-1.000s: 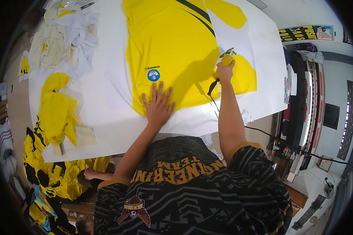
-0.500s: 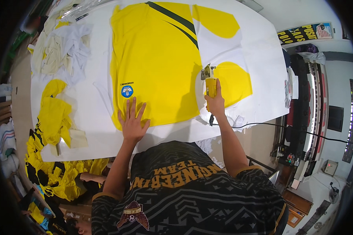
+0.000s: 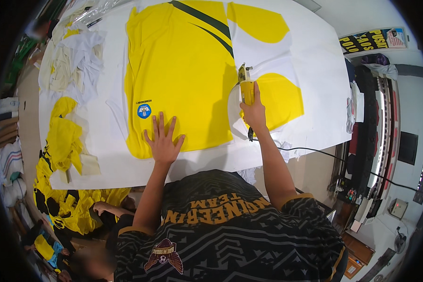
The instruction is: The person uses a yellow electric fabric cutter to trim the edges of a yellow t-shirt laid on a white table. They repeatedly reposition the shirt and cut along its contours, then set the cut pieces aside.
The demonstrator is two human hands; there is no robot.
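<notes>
A large yellow fabric panel (image 3: 188, 80) with dark green stripes and a round blue badge lies flat on the white table. My left hand (image 3: 165, 141) presses on its lower left part, fingers spread, just below the badge. In my right hand (image 3: 254, 114) is a yellow handheld electric fabric cutter (image 3: 247, 89), its metal head pointing away from me at the panel's right edge. To the right of the panel lies white fabric with yellow rounded areas (image 3: 277, 98), partly beneath the cutter and my hand. The cutter's blade cannot be made out.
A black power cord (image 3: 315, 151) runs from the cutter off to the right. White scraps (image 3: 82, 61) and yellow scraps (image 3: 63, 141) lie on the left of the white table (image 3: 315, 75). Yellow and black fabric (image 3: 75, 211) is heaped below, beside another person's hand (image 3: 100, 207).
The cutter in my right hand has moved a little away from me along the panel's edge. The panel has shifted slightly left under my left hand. The other person has come further into view.
</notes>
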